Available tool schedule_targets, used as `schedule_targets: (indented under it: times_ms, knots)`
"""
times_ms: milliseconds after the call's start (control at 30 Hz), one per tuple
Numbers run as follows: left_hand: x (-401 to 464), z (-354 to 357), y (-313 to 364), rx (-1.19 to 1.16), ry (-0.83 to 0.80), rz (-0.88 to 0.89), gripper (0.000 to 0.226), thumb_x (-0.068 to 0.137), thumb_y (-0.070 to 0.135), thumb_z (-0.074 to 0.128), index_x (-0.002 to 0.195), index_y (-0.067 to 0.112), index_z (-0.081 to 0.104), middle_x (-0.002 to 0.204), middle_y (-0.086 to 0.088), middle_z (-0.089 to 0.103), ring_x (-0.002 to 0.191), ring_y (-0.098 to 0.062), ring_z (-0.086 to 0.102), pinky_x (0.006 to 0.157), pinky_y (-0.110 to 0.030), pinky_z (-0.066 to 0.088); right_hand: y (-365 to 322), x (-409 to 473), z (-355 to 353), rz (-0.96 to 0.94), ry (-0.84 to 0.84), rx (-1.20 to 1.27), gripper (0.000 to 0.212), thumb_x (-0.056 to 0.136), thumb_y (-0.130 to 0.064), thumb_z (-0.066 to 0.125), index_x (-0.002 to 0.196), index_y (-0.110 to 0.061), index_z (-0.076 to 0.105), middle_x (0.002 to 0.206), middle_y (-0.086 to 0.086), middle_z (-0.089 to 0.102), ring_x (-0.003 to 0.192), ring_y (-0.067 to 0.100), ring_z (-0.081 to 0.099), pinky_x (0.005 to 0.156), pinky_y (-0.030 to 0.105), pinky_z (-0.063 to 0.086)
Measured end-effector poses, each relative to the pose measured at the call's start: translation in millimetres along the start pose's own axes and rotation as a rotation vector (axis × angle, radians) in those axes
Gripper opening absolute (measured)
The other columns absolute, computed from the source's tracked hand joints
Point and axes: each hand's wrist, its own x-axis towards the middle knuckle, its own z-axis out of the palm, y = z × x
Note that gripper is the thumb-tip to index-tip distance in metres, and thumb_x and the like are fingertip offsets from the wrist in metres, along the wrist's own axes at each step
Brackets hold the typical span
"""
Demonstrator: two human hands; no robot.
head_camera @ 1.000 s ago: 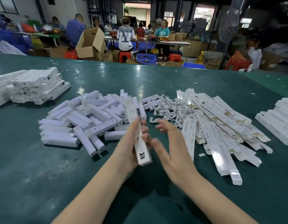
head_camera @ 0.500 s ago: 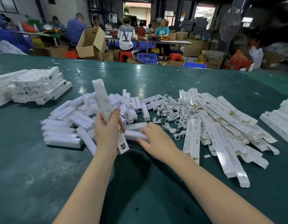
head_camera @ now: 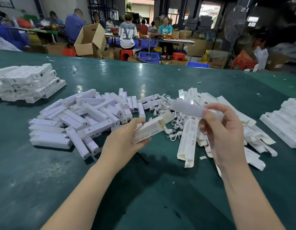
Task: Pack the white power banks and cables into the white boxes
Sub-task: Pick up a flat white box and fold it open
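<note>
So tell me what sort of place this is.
Probably a packing workshop: heaps of power banks and flat boxes on a green table, workers on red stools among cardboard cartons behind.

On the table [head_camera: 144,80], a heap of power banks [head_camera: 87,120] lay left of centre, w/ a tangle of cables [head_camera: 165,105] just right of it. Flat boxes [head_camera: 227,123] were strewn right of the cables; more boxes [head_camera: 283,123] sat stacked at far right, apart from them. A stack of packed boxes [head_camera: 29,83] stood behind-left of the heap. Workers at benches [head_camera: 160,39] sat well behind the table.
</note>
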Motion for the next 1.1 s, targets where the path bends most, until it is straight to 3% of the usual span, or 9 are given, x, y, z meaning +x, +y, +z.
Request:
schedule_targets:
  times_ms: [133,433,633,867,933,1000,1100]
  knots:
    - [-1,3,1,-0.032,-0.009,0.004,0.032,0.078,0.051,0.07,0.103,0.035,0.059,0.086,0.02,0.061,0.079,-0.004,0.054,0.071,-0.035,0.05,-1,-8,12,-0.045,-0.022,-0.12,0.007,0.084,-0.02,0.064,0.084,-0.027,0.066,0.074,-0.01,0.059,0.06,0.011,0.051,0.054,0.017,0.042]
    - [-1,5,-1,-0.103,0.037,-0.068,0.027,0.073,0.061,0.066,0.092,0.042,0.06,0.074,0.025,0.057,0.068,0.0,0.051,0.06,-0.025,0.039,3,-9,11,-0.05,-0.062,-0.217,0.012,0.087,-0.024,0.058,0.084,-0.035,0.062,0.077,-0.014,0.056,0.069,0.017,0.048,0.062,0.027,0.039]
    - [-2,2,-1,0.049,-0.026,-0.007,0.031,0.076,0.059,0.062,0.1,0.04,0.062,0.084,0.02,0.062,0.08,-0.001,0.055,0.071,-0.03,0.049,4,-4,2,0.02,-0.154,-0.326,0.006,0.084,-0.024,0.054,0.083,-0.025,0.061,0.075,-0.018,0.055,0.069,0.013,0.046,0.063,0.028,0.037]
    - [-2,2,1,0.166,-0.13,0.071,0.039,0.078,0.053,0.068,0.114,0.04,0.063,0.097,0.019,0.067,0.091,-0.009,0.06,0.077,-0.035,0.051,6,-4,1,0.005,-0.163,-0.391,0.002,0.087,-0.025,0.057,0.087,-0.027,0.058,0.072,-0.02,0.053,0.059,0.002,0.043,0.055,0.014,0.037]
    - [-2,3,3,0.17,-0.137,0.081,0.037,0.079,0.047,0.07,0.114,0.039,0.062,0.098,0.019,0.068,0.091,-0.009,0.061,0.076,-0.034,0.051,9,-7,7,0.014,-0.146,-0.349,0.017,0.091,-0.02,0.064,0.096,-0.031,0.053,0.071,-0.018,0.054,0.06,0.002,0.046,0.058,0.017,0.043]
    - [-3,6,5,0.149,-0.102,0.084,0.031,0.08,0.041,0.069,0.11,0.04,0.063,0.092,0.021,0.067,0.085,-0.006,0.06,0.07,-0.027,0.05,13,-13,15,0.073,-0.147,-0.283,0.032,0.091,-0.016,0.067,0.101,-0.033,0.042,0.073,-0.011,0.06,0.063,0.005,0.052,0.063,0.026,0.049]
    - [-3,10,8,0.116,-0.049,0.048,0.025,0.081,0.038,0.068,0.104,0.042,0.062,0.074,0.028,0.056,0.074,0.001,0.049,0.063,-0.008,0.036,19,-24,32,0.028,-0.154,-0.344,0.038,0.088,-0.024,0.071,0.104,-0.031,0.037,0.095,-0.001,0.067,0.076,0.009,0.062,0.068,0.029,0.052]
